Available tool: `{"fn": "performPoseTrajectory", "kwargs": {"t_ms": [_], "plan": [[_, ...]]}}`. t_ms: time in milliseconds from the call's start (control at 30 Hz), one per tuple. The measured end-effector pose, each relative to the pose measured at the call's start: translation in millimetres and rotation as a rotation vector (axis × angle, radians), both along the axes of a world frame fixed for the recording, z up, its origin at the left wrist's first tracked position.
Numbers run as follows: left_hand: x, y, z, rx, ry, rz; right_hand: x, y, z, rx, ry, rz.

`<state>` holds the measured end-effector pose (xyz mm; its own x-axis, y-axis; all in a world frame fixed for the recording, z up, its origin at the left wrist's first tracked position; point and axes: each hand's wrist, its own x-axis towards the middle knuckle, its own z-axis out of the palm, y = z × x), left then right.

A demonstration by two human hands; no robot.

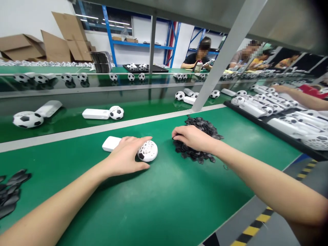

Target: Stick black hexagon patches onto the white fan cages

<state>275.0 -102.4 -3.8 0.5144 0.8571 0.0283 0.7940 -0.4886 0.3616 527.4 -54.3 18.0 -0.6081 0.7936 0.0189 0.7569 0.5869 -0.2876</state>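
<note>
On the green table lies a white device (148,152) with a round, football-patterned head and a flat white handle (111,144). My left hand (128,153) is wrapped over its neck, thumb and fingers around the head. The head shows white lattice with a black patch near the thumb. My right hand (191,136) rests over a heap of small flat black pieces (202,128), thumb and forefinger pinched together. Something dark shows at the fingertips, too small to make out.
A belt (69,128) beyond the pale strip carries more football-headed devices (116,112). At right, a black tray (276,131) is full of them, with another person's arm (299,95) reaching over. More black pieces (11,191) lie at left. A slanted grey post (217,68) stands ahead.
</note>
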Motion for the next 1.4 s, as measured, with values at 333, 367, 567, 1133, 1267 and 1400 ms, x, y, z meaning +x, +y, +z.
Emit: {"fn": "performPoseTrajectory", "kwargs": {"t_ms": [333, 367, 567, 1133, 1267, 1400], "plan": [[8, -2, -3.8, 0.063, -0.049, 0.044, -31, -37, -1.7, -0.169, 0.296, 0.170], [8, -2, -3.5, 0.064, -0.053, 0.042, -35, -38, -3.5, -0.167, 0.334, 0.186], [13, -5, -2.1, 0.068, -0.062, 0.086, -48, -34, -16.9, -0.176, 0.519, 0.194], [13, -5, -2.1, 0.065, -0.046, 0.011, -46, -13, -25.0, -0.493, 0.593, 0.060], [5, -1, -3.1, 0.028, 0.002, -0.009, -15, 11, -12.6, -0.007, 0.210, -0.119], [17, -9, -15.1, 0.071, -0.046, 0.220, 5, 25, -9.2, 0.151, -0.142, -0.185]]}}
